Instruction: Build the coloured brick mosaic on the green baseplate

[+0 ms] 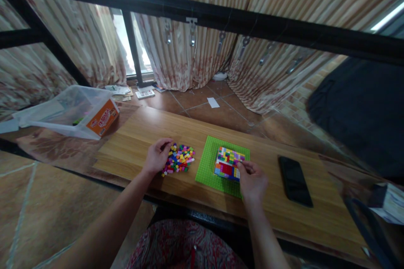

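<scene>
A green studded baseplate (206, 159) lies on the wooden board, carrying a block of many-coloured toy bricks (227, 164). My right hand (253, 180) is at the right edge of that block, with thumb and forefinger pinched together; whatever sits between the fingertips is too small to make out. To the left, a loose heap of small coloured bricks (179, 159) is spread on the board. My left hand (158, 155) rests at the heap's left side, fingers curled and closed. What it holds, if anything, is hidden.
A black phone (295, 180) lies on the right of the wooden board (132, 134). At the far left stands a clear plastic bin (72, 92) with an orange label. A dark metal rail (202, 12) crosses above, before the curtains (176, 59). Papers (145, 93) lie behind.
</scene>
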Motion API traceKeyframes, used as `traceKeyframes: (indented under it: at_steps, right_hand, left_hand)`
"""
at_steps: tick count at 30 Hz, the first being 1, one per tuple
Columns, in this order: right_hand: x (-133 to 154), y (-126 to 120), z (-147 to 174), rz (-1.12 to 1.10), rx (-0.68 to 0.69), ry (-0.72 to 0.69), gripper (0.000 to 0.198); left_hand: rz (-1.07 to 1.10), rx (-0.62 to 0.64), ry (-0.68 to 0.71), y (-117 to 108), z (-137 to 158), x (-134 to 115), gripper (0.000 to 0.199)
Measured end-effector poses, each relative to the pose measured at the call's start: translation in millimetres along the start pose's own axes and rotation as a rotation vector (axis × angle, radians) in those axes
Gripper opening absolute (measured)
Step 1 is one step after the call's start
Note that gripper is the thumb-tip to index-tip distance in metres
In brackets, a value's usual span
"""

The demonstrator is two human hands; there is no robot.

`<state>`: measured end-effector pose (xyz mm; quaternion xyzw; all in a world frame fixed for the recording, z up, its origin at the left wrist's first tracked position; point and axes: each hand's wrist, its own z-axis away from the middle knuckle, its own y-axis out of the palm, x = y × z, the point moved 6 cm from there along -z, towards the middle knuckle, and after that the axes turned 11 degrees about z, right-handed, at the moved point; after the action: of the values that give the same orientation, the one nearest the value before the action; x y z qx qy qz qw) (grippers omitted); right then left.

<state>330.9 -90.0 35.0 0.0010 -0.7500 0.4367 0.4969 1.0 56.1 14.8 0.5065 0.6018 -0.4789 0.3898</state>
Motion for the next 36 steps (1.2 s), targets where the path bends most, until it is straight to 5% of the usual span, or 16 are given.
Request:
traceKeyframes:
  at_steps: [17,22,30,36]
  right_hand:
    - [-1.6,-4.0,6.7,-0.071,-0.027,-0.042,0.044]
    - [25.4,-8.4,32.1,-0.054,-0.044,-0.160,0.038]
    - [91.2,50.3,80.5,0.096,0.289,-0.622,0.027]
    - [104.9,98.1,77.1,0.291,0.344,-0.736,0.028]
  left_hand:
    - [-0.015,0.019,0.002,0.8,0.3,-9.3,0.024]
    - [-0.022,0.018,-0.003,0.9,0.3,-9.0,0.022]
    - [-0.006,0.029,0.007,1.8,0.9,-6.0,0.022]
    - [-0.017,0.021,0.010,1.3,1.1,-8.2,0.021]
